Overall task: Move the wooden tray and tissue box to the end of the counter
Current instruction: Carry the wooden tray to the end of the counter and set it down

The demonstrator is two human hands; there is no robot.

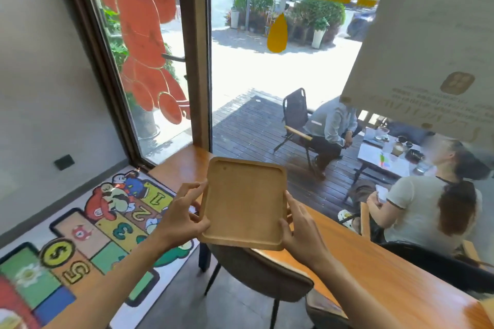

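Observation:
I hold an empty light wooden tray with rounded corners and a raised rim in both hands. It hovers tilted above the orange wooden counter, near the counter's far end by the window. My left hand grips the tray's left edge, thumb on the rim. My right hand grips its right edge near the front corner. No tissue box is in view.
A grey padded chair stands under the counter just below the tray. A colourful hopscotch mat covers the floor at left. Beyond the window, two people sit at an outdoor table. A hanging paper sign fills the upper right.

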